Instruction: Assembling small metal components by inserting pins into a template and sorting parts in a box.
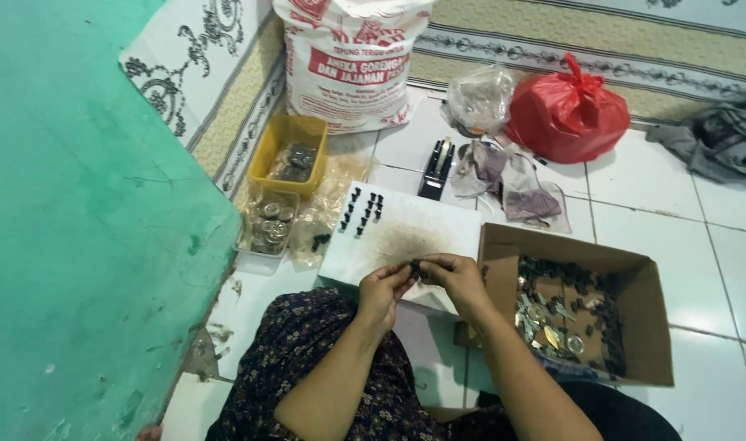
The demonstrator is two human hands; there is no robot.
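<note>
Left of my white board (438,233), the yellow tub (276,139) and clear tub (250,237) hold finished shiny pieces. On the board's far left corner, two short rows of small black parts (363,209) stand done. My left hand (383,292) and right hand (459,278) meet, fingers pinched narrow on one small dark part (415,265) above the board's near edge. At right, the cardboard box (634,327) holds plenty unsorted.

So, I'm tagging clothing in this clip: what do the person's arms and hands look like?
Both forearms are bare, with no sleeves in view. The left hand and right hand wear no gloves; I can make out no rings, watch or bracelet.
</note>
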